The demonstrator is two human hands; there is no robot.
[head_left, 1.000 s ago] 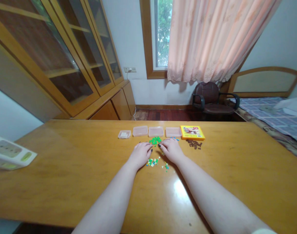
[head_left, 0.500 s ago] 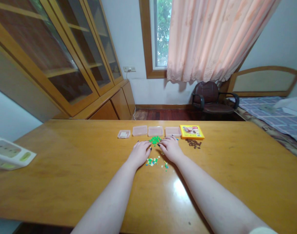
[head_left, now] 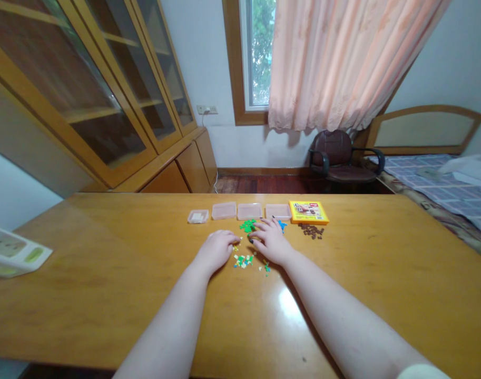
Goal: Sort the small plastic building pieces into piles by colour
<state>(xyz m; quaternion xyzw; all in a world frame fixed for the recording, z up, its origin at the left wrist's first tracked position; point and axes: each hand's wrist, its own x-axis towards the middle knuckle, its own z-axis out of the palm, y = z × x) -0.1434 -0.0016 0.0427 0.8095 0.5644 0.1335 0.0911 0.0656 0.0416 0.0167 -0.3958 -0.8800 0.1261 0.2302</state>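
My left hand rests low over the table with its fingers drawn together. Beside its fingertips lie a few small yellow pieces; whatever the fingers may hold is too small to make out. My right hand is open, fingers spread, at the right edge of a pile of small green pieces. Partly behind that hand is a pile of blue pieces. Closer to me sit a mixed heap of green, white and blue pieces and a smaller mixed cluster.
Several shallow clear plastic trays line the far side of the wooden table. The leftmost tray holds something white. A yellow box ends the row, with brown pieces before it. A white object stands at far left.
My left hand has drawn away from the green pile, toward me and left, its fingers closing together. My right hand's fingers have spread, and more of the blue pile shows.
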